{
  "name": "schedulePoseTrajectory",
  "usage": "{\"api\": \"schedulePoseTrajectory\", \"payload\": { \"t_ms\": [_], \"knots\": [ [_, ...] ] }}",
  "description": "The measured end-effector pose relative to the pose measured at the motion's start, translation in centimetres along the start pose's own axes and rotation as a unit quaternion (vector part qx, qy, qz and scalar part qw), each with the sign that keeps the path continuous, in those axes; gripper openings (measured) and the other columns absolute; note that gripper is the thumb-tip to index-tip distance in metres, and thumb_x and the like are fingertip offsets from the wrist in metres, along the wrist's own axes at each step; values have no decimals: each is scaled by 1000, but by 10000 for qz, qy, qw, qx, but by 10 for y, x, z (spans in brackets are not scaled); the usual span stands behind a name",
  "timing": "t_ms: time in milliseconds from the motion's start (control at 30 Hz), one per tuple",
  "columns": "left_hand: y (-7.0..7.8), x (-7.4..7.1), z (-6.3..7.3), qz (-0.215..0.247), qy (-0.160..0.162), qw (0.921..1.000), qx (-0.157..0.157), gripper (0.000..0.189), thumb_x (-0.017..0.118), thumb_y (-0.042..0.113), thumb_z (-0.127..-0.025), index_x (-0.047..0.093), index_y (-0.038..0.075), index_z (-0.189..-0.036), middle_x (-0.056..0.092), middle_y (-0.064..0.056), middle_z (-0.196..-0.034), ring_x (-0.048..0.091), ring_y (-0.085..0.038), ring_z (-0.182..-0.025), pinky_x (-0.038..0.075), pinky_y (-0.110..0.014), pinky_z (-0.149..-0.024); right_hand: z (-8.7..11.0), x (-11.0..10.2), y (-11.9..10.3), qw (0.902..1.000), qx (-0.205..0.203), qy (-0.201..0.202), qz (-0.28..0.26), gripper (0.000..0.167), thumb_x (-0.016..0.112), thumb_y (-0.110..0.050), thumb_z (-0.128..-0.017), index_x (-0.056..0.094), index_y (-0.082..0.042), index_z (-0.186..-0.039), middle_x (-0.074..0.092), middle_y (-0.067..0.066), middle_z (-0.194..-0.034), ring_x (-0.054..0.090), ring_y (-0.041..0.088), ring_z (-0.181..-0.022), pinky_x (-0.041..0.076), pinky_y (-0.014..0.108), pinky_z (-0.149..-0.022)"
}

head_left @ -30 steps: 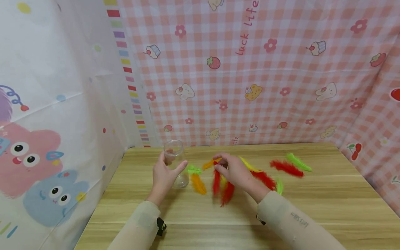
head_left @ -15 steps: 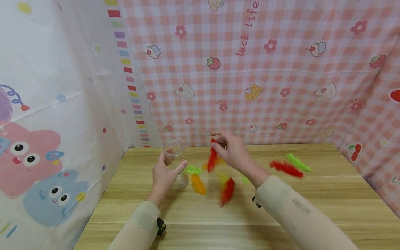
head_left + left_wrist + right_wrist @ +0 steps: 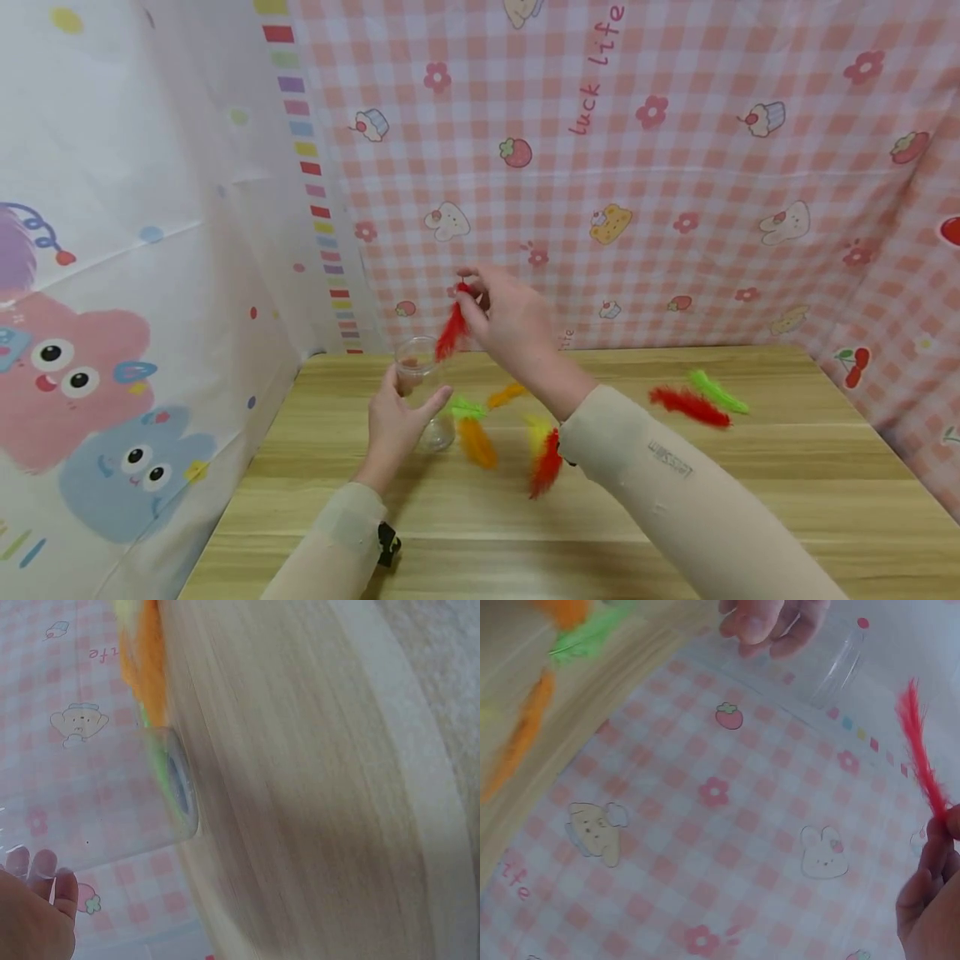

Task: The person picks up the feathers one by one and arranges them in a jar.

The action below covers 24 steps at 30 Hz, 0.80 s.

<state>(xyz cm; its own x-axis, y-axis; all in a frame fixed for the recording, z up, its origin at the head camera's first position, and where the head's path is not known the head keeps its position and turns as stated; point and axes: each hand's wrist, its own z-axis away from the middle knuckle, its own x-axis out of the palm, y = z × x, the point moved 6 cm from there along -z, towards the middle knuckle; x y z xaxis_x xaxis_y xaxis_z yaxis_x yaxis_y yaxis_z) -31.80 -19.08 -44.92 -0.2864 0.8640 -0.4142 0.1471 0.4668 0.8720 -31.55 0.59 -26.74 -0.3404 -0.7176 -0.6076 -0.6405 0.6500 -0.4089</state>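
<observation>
A clear, straight-sided jar (image 3: 422, 360) stands upright on the wooden table at the left, and my left hand (image 3: 397, 417) grips its side. In the left wrist view the fingers (image 3: 66, 892) curl round the transparent wall of the jar (image 3: 90, 795). My right hand (image 3: 510, 317) pinches a red feather (image 3: 452, 333) by its upper end. The feather hangs down, its lower tip close by the jar's open rim on the right side. In the right wrist view the red feather (image 3: 920, 750) juts out from between thumb and fingers.
Near the jar lie a green feather (image 3: 468, 408) and two orange ones, the closer orange feather (image 3: 477, 443) in front. A yellow feather (image 3: 537, 433) touches another red feather (image 3: 547, 468). Farther right are a red feather (image 3: 688, 406) and a green feather (image 3: 717, 392). Patterned cloth (image 3: 570, 208) hangs behind.
My right hand has lifted the red feather off the table and carried it up and left to beside the jar's rim. My left hand and the jar have stayed in place.
</observation>
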Motion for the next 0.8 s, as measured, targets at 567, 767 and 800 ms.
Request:
{"api": "schedulePoseTrajectory", "payload": {
  "t_ms": [567, 767, 800],
  "knots": [
    [4, -1, 1, -74, 42, 10000, 13, 72, 92, 44, -85, 56, 12, -139, 71, -17, -128, 63, -34, -117, 52, -48, -102, 0, 47, -26, 9785, -1365, 469, 1473, 19, 76, -19, -100, 69, -14, -117, 81, 0, -95, 73, 20, -82, 62, 31, -77],
    [3, -2, 0, -47, 87, 9999, 34, 71, 92, 44, -85, 57, 11, -137, 72, -17, -128, 63, -41, -120, 52, -51, -103, 4, 52, -19, 9867, -1201, 108, 1088, 23, 74, -20, -102, 68, -13, -123, 82, -1, -105, 77, 17, -92, 63, 31, -81],
    [2, -2, 0, -51, 96, 9999, 38, 71, 92, 44, -84, 57, 11, -137, 72, -17, -127, 63, -41, -120, 52, -51, -103, 5, 52, -18, 9881, -1161, 49, 1010, 23, 74, -20, -102, 68, -13, -124, 83, 0, -105, 77, 18, -92, 63, 32, -81]
  ]
}}
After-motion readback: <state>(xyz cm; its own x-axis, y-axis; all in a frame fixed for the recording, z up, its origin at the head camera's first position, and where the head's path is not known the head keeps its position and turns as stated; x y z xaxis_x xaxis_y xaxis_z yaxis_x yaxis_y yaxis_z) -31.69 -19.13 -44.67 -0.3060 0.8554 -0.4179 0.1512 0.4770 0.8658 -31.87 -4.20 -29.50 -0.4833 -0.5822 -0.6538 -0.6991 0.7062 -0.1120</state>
